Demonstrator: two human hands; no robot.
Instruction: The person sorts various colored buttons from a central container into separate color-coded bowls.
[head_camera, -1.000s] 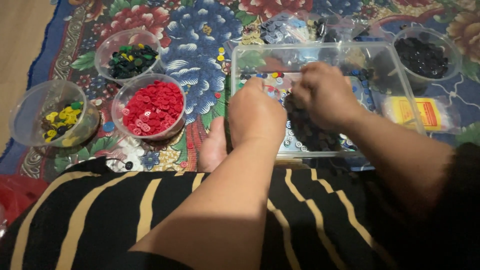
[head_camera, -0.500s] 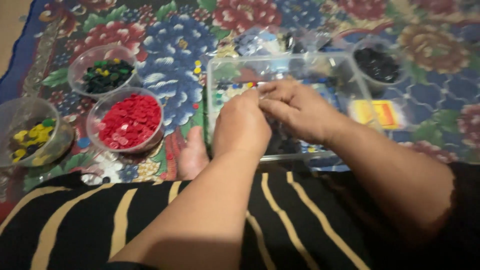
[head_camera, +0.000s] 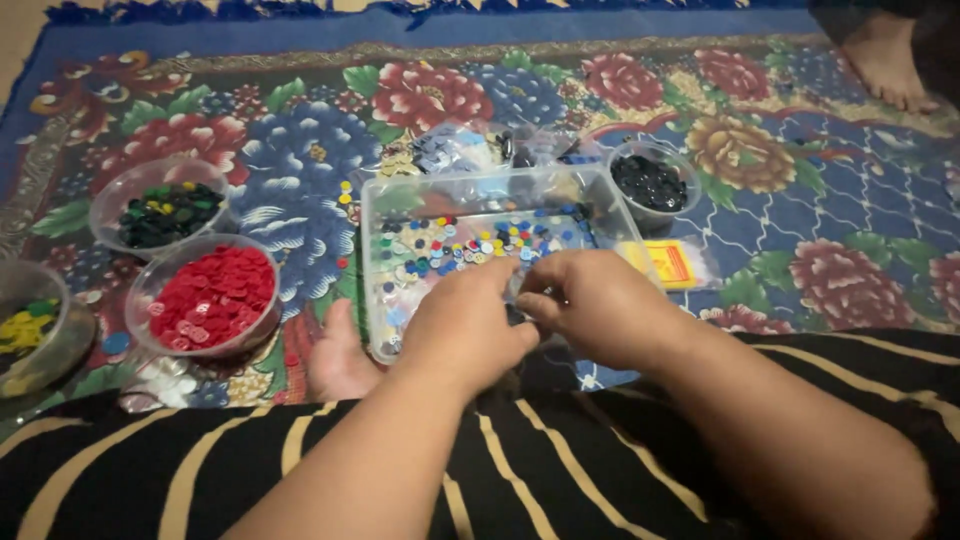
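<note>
My left hand (head_camera: 465, 330) and my right hand (head_camera: 595, 305) meet over the near edge of a clear plastic tray (head_camera: 375, 260). Many small discs of mixed colours (head_camera: 470, 245) lie in the tray. The fingertips of both hands touch and pinch together around a small dark piece (head_camera: 517, 314) that is mostly hidden. My left fingers curl downward with the back of the hand toward me. Both forearms reach forward over my black, yellow-striped garment (head_camera: 560, 480).
On a flowered rug (head_camera: 300, 150), left of the tray, stand bowls of red discs (head_camera: 210, 295), dark green discs (head_camera: 165, 212) and yellow discs (head_camera: 28, 330). A bowl of black discs (head_camera: 650, 182), a yellow packet (head_camera: 675, 265) and plastic bags (head_camera: 460, 150) lie behind. My foot (head_camera: 338, 362) rests near the tray; another person's foot (head_camera: 895, 65) is far right.
The view has tilted up and shows more rug. My hands have drawn back from the middle of the tray to its near edge, fingertips now pinched together.
</note>
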